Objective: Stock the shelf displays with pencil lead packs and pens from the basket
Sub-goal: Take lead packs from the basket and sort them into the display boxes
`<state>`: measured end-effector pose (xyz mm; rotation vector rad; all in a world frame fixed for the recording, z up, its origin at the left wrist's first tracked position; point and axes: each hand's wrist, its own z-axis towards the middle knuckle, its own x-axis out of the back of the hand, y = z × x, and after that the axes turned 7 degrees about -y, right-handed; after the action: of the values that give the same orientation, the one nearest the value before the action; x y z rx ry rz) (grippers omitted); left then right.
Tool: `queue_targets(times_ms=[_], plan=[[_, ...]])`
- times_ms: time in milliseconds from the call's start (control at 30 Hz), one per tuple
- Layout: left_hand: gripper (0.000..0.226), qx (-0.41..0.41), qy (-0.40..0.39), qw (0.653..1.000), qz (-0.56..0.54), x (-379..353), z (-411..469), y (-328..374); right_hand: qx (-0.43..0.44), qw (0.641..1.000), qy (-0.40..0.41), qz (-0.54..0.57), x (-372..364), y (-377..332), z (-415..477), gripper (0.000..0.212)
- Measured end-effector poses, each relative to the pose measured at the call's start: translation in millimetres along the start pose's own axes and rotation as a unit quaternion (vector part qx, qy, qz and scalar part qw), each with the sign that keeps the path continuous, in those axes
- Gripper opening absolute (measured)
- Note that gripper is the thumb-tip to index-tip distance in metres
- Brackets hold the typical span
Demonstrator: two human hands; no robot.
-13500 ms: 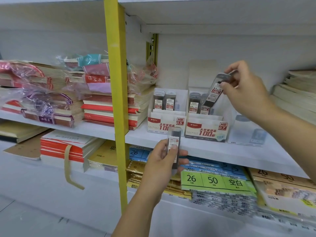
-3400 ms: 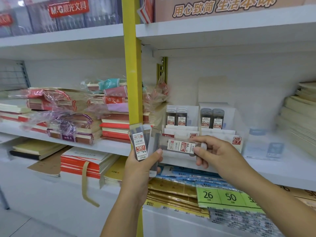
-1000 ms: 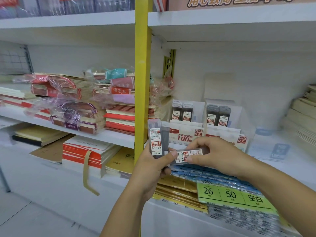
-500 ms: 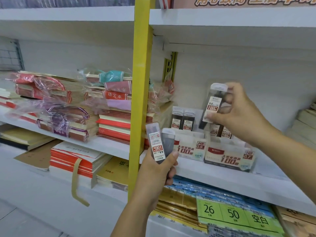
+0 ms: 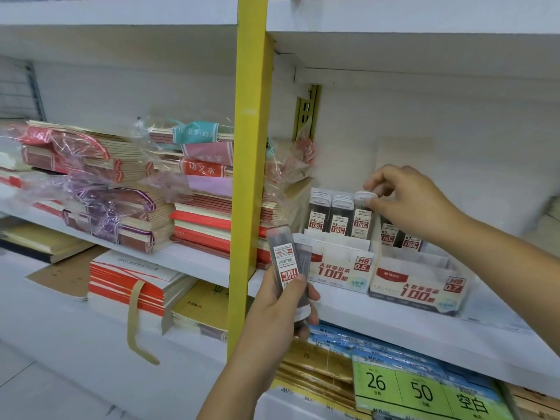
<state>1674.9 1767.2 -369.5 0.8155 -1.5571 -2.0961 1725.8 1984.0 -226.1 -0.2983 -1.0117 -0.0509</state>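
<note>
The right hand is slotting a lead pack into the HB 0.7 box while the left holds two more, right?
No: the head view shows the right hand slotting the lead pack into the HB 0.5 box. The left hand does hold two more packs.

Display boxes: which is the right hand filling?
The white HB 0.5 box, left of the HB 0.7 box: the right hand pinches a white-capped pack there.

One dark, white-capped lead pack (image 5: 362, 218) stands upright in the HB 0.5 display box (image 5: 342, 266), at three o'clock of two standing packs (image 5: 328, 213), our right hand (image 5: 403, 201) pinching its cap. Our left hand (image 5: 281, 313) grips two more packs (image 5: 283, 259) upright, at eight o'clock of the box.
</note>
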Motion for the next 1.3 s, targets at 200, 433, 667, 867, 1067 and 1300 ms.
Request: queue_targets(times_ms=[200, 433, 667, 867, 1067, 1300], plan=[[0.013, -0.004, 0.009, 1.0, -0.002, 0, -3, 3, -0.026, 0.991, 0.009, -0.131, -3, 4, 5, 0.016], [0.021, -0.016, -0.009, 0.999, 0.047, -1, -9, 26, 0.052, 0.991, -0.035, 0.116, 7, -37, -42, 0.02], [0.025, -0.032, -0.003, 0.999, 0.037, 0, -12, 24, 0.046, 0.95, -0.093, 0.296, -22, -50, -64, 0.021], [0.022, -0.044, 0.034, 0.997, -0.044, 11, -9, 19, -0.009, 0.95, -0.079, 0.302, -28, -33, -78, 0.015], [0.025, -0.065, 0.026, 0.997, -0.02, 12, -5, 22, 0.062, 0.96, -0.139, 0.234, -22, -50, -80, 0.024], [0.012, -0.046, 0.034, 0.997, -0.048, 7, 2, 21, 0.004, 0.946, -0.12, 0.301, 11, -45, -52, 0.058]])
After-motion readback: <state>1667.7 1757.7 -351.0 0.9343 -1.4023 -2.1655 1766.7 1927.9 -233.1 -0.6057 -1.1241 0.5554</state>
